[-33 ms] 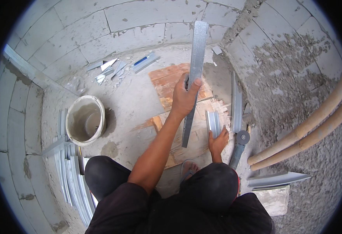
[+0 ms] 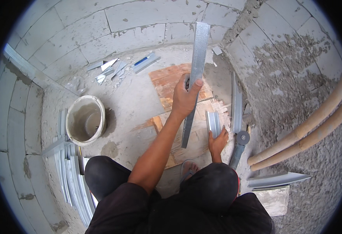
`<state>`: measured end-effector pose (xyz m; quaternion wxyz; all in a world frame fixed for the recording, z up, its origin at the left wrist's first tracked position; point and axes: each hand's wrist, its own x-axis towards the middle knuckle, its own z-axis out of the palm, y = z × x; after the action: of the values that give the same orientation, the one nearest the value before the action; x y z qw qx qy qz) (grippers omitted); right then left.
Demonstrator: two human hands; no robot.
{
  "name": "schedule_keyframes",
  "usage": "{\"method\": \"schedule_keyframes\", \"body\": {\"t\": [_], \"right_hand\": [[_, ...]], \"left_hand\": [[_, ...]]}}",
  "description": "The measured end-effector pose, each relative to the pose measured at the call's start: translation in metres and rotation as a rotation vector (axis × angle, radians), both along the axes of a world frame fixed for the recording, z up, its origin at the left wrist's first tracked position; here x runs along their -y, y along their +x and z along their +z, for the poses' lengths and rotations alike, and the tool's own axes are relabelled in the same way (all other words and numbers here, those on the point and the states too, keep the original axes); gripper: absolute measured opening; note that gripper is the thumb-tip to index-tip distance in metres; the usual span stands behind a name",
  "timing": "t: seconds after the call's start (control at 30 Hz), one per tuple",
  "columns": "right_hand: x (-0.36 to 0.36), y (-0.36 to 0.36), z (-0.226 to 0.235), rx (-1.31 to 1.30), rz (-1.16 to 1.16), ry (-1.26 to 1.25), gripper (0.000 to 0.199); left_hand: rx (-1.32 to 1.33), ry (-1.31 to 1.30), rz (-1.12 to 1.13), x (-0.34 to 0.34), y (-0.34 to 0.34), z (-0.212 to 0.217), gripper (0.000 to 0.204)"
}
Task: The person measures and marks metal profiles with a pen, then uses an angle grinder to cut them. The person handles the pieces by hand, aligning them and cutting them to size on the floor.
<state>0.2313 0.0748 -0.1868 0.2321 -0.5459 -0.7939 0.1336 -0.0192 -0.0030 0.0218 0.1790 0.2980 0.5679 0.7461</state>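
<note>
My left hand (image 2: 185, 95) is closed around a long galvanized metal channel (image 2: 199, 52), gripping it near its middle. The channel stands steeply tilted, its top toward the far wall and its lower end over the wooden boards (image 2: 167, 80). Lower and to the right, my right hand (image 2: 218, 143) has its thumb and fingers around the near end of a short ribbed metal channel (image 2: 213, 120). That short piece rests at the right edge of the boards. Just right of my right hand lies an angle grinder (image 2: 238, 152) with a dark disc.
A mortar-stained bucket (image 2: 70, 126) stands at left, above several stacked metal profiles (image 2: 75, 183). Metal offcuts (image 2: 107, 72) and a blue pen-like item (image 2: 141, 61) lie near the far block wall. Another profile (image 2: 236, 103) runs along the right wall, near two bamboo poles (image 2: 303, 132).
The long metal channel in my left hand has shifted very slightly down and to the right. My right hand stays in place.
</note>
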Motion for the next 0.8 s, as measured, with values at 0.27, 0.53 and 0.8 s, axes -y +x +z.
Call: {"method": "schedule_keyframes", "body": {"t": [0.27,0.53,0.8], "right_hand": [[0.011,-0.005,-0.003,-0.107,0.070,-0.091,0.081],[0.020,-0.011,0.002,-0.203,0.154,-0.095,0.073],[0.023,-0.011,-0.003,-0.187,0.182,-0.060,0.069]], "left_hand": [[-0.063,-0.087,0.241,0.002,0.017,0.017,0.071],[-0.168,-0.140,0.356,-0.003,0.020,0.009,0.081],[-0.142,-0.143,0.359,-0.003,0.019,0.011,0.083]]}}
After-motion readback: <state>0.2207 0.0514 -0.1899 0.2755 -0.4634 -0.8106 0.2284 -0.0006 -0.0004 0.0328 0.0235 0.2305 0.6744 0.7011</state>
